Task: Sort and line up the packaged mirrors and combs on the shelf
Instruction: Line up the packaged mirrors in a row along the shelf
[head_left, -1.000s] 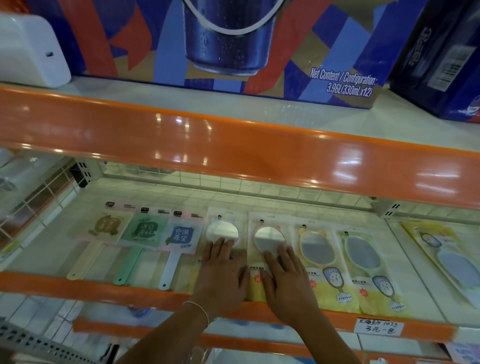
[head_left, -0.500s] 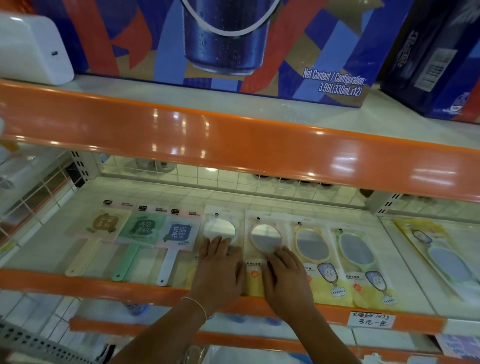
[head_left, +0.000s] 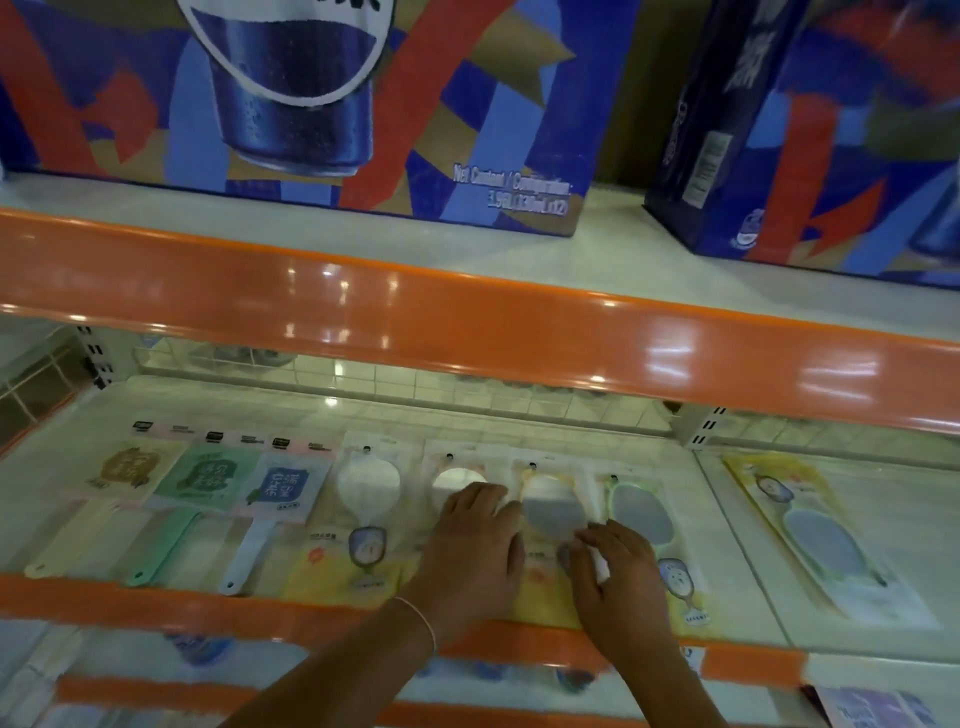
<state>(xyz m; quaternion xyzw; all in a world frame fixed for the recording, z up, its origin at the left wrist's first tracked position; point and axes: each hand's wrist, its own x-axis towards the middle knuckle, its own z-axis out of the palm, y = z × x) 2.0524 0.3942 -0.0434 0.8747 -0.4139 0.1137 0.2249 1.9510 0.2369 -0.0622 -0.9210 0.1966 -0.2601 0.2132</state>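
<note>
Packaged items lie flat in a row on the white shelf (head_left: 519, 415). From the left come a beige comb (head_left: 93, 499), a green comb (head_left: 187, 499) and a blue comb (head_left: 265, 514), then several packaged hand mirrors. My left hand (head_left: 472, 551) lies palm down on the second mirror pack (head_left: 457, 475), beside the white mirror pack (head_left: 366, 499). My right hand (head_left: 615, 577) rests flat on the lower part of the third mirror pack (head_left: 550, 509). A green-rimmed mirror pack (head_left: 641, 514) lies just right of it. Another mirror pack (head_left: 821, 540) lies angled on the neighbouring shelf section.
The orange rail of the upper shelf (head_left: 467, 317) overhangs the mirrors. Large blue drink cartons (head_left: 291, 104) stand on it. The orange front lip (head_left: 156, 603) edges my shelf. Wire mesh closes the back. More goods show blurred on the shelf below.
Both hands have slid one pack to the right: the left from the white mirror onto the second, the right onto the third. The view has moved closer and blurred.
</note>
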